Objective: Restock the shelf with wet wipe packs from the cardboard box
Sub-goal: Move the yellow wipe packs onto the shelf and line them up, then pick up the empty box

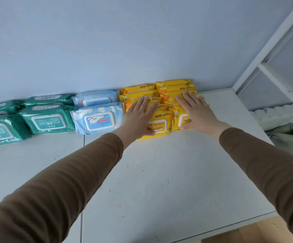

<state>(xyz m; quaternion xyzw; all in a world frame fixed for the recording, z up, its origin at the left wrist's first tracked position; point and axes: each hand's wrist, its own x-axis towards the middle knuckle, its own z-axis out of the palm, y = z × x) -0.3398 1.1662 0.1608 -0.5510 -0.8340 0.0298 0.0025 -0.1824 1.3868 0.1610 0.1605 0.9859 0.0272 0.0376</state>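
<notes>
Several yellow baby wipe packs (161,118) lie in two overlapping rows against the blue wall at the back of the white shelf top (159,172). My left hand (139,116) lies flat with straight fingers on the left row. My right hand (194,112) lies flat on the right row, fingers spread. To the left sit two light blue wipe packs (96,118) and several green wipe packs (47,120). The cardboard box is out of view.
A white metal frame (271,55) stands at the right beyond the shelf's edge, with white and patterned bedding (282,120) below it. A seam (83,155) splits the shelf top into two panels. Wooden floor (247,234) shows at the bottom right.
</notes>
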